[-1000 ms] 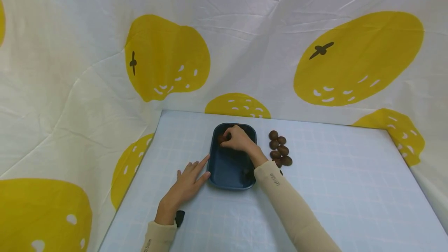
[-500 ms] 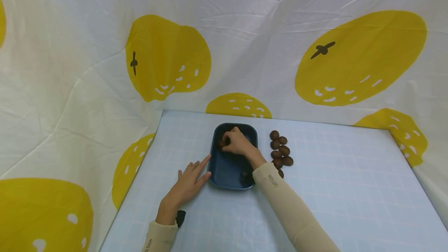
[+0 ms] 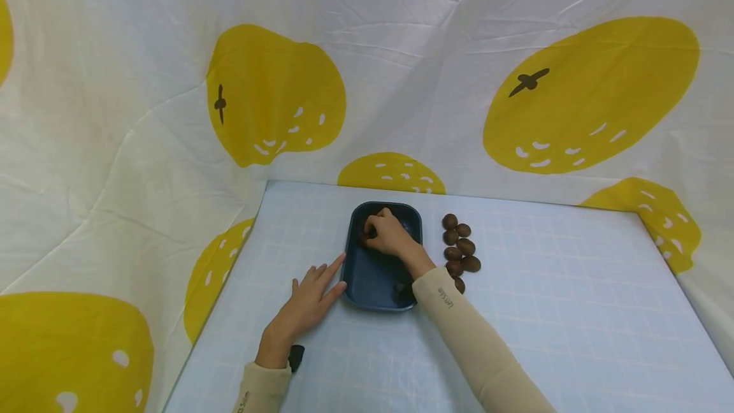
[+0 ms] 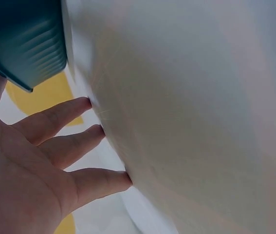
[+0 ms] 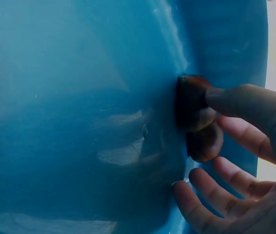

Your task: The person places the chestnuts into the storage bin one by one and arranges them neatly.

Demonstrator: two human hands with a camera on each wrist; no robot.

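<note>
Right hand (image 3: 390, 234) pinches a brown nut (image 5: 190, 109) just beside another nut (image 5: 207, 143) inside the blue tray (image 3: 367, 282), along its left wall, while the left hand (image 3: 309, 297), fingers spread wide, touches the tray from outside; too loose a pinch could let the rounded piece slip and nudge its neighbour.
</note>
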